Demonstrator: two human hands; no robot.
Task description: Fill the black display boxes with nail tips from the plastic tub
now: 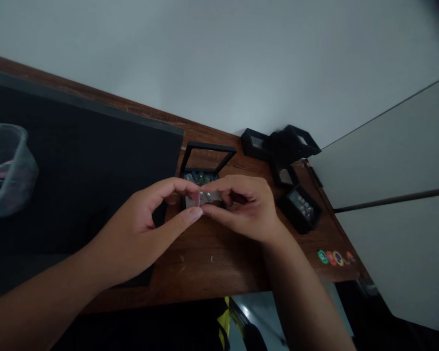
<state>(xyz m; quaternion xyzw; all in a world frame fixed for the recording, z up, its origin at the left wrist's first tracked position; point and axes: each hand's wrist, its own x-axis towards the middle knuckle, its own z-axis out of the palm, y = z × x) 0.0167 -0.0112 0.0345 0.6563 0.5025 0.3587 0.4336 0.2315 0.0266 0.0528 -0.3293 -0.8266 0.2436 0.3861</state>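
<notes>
My left hand (146,229) and my right hand (243,207) meet over the wooden desk (212,253), both pinching a small clear plastic bag (208,197) between thumb and fingers. What the bag contains is too small to make out. Just behind the hands stands an open black display box (205,163) with its framed lid raised and small coloured pieces inside.
A large black mat (76,170) covers the desk's left part, with a clear plastic tub (7,168) at the far left. Several black display boxes (281,146) lie at the right, one closed box (302,207) near my right hand. Round stickers (334,257) mark the desk's right corner.
</notes>
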